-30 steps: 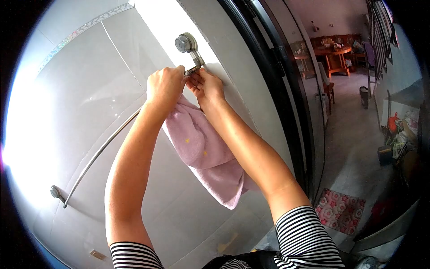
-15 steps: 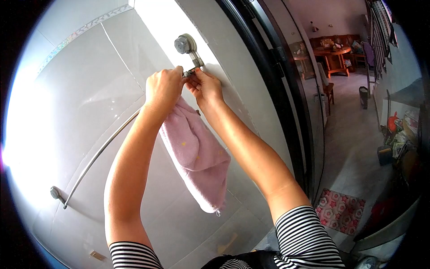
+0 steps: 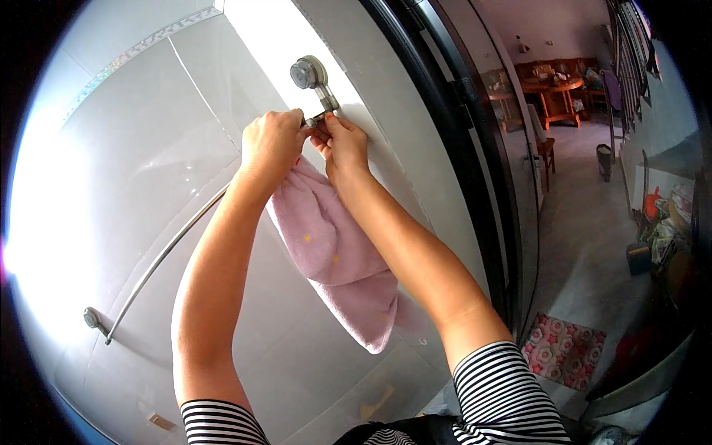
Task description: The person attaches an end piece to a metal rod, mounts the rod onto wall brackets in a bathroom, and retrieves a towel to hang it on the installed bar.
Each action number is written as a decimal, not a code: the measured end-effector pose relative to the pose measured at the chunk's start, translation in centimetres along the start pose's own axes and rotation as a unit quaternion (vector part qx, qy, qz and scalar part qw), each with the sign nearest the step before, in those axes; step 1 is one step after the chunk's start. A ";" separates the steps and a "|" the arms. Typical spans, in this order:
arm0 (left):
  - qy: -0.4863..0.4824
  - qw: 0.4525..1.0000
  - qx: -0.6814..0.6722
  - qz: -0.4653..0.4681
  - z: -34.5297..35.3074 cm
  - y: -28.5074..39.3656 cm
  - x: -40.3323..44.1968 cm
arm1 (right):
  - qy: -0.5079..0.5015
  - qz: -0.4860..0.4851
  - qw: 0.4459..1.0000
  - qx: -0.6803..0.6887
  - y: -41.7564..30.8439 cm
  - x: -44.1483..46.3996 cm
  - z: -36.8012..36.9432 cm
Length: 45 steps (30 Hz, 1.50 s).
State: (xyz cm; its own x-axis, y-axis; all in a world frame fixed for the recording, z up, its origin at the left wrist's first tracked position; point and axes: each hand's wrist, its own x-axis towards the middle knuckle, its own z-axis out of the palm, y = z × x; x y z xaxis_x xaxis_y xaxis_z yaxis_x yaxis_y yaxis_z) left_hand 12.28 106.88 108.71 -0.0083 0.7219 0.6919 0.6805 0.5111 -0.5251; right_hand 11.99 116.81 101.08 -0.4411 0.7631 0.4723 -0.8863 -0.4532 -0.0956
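Upper center, left hand [image 3: 268, 144] and right hand [image 3: 345, 144] pinch a metal rail fitting [image 3: 317, 119]; steady alignment with the wall bracket [image 3: 305, 73] should help.

A rail [image 3: 165, 251] seemingly spans 2 wall brackets [image 3: 305, 73]; towel [image 3: 330, 252] hangs below upper bracket, left of door frame [image 3: 443, 133].

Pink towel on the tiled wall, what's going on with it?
A person's left hand and right hand meet at a small metal fitting below a round wall mount. The pink towel hangs beneath them; what holds it up is hidden. A metal rail runs from behind the left arm to a lower mount.
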 end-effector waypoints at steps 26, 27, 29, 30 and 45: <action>-0.024 0.999 0.042 0.002 0.0 -0.9 -0.6 | -0.003 0.014 1.000 0.006 -0.5 -0.7 0.3; -0.017 0.998 0.052 0.008 0.3 -1.0 -0.5 | -0.007 0.014 1.000 0.003 -0.4 -0.6 0.2; -0.008 0.998 0.062 0.013 0.2 -0.9 -0.4 | -0.012 0.013 1.000 -0.001 -0.3 -0.5 0.1; -0.033 0.998 0.058 0.007 -0.3 -0.7 -0.3 | -0.014 0.013 1.000 0.001 -0.3 -0.4 0.0; -0.022 0.999 0.042 0.003 0.0 -0.9 -0.5 | -0.015 0.016 1.000 0.001 -0.4 -0.3 0.0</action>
State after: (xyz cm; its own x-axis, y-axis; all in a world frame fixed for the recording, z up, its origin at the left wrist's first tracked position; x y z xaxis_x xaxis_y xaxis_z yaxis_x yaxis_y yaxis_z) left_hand 11.70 106.11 108.85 -0.0376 0.7446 0.6664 0.6172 0.5418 -0.5706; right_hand 12.44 116.79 100.97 -0.4648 0.7338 0.4955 -0.8713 -0.4786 -0.1087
